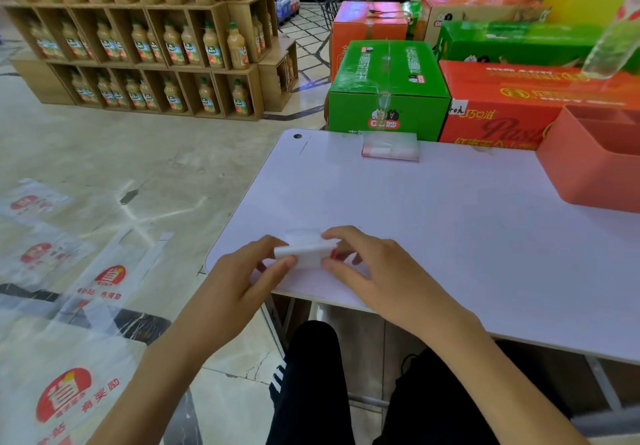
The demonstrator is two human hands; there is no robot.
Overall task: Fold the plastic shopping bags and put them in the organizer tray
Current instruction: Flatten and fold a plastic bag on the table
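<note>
Low in the frame's centre, the left hand (pixel 242 278) and right hand (pixel 374 271) pinch a small folded bag (pixel 306 254) on the white table (pixel 450 236); fingers cover its ends. The coral organizer tray (pixel 588 167) is cut off at right. Another folded bag (pixel 390 146) lies blurred at the table's far edge.

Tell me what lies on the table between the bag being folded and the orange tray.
Nothing: in the head view, bare table separates the bag from the tray.
</note>
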